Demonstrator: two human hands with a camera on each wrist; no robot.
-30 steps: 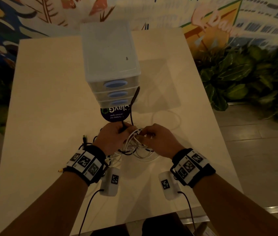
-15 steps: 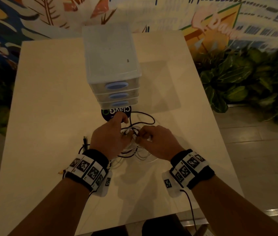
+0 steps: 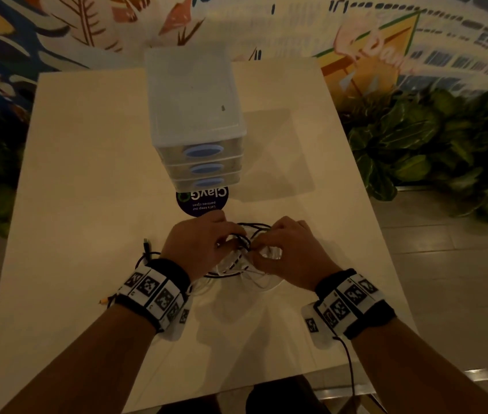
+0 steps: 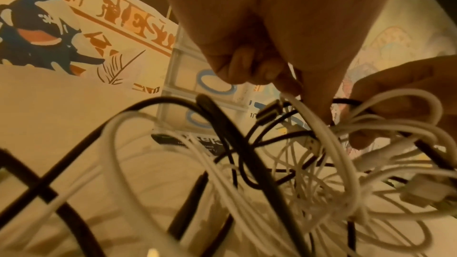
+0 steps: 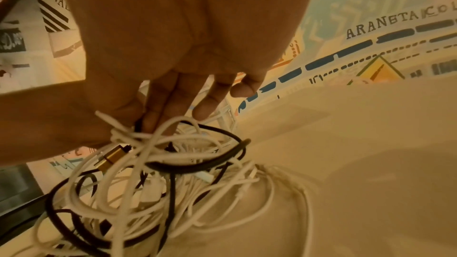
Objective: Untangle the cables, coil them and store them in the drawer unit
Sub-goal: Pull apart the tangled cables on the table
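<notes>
A tangle of black and white cables [image 3: 238, 258] lies on the table in front of the translucent drawer unit [image 3: 196, 124], whose three blue-handled drawers are closed. My left hand [image 3: 204, 243] pinches a white cable [image 4: 319, 124] at the top of the tangle. My right hand [image 3: 284, 249] grips a bunch of white and black strands [image 5: 138, 136] beside a gold-coloured plug [image 5: 111, 156]. The two hands almost touch over the heap. A black plug end [image 3: 146, 244] sticks out to the left of my left wrist.
The pale table [image 3: 87, 174] stretches wide to the left and right of the drawer unit. A round dark sticker [image 3: 202, 201] lies just in front of the unit. Green plants [image 3: 433, 144] stand beyond the table's right edge, and a painted wall rises behind.
The black cable that stood up towards the drawers has dropped onto the heap. Both hands have moved closer together over the tangle.
</notes>
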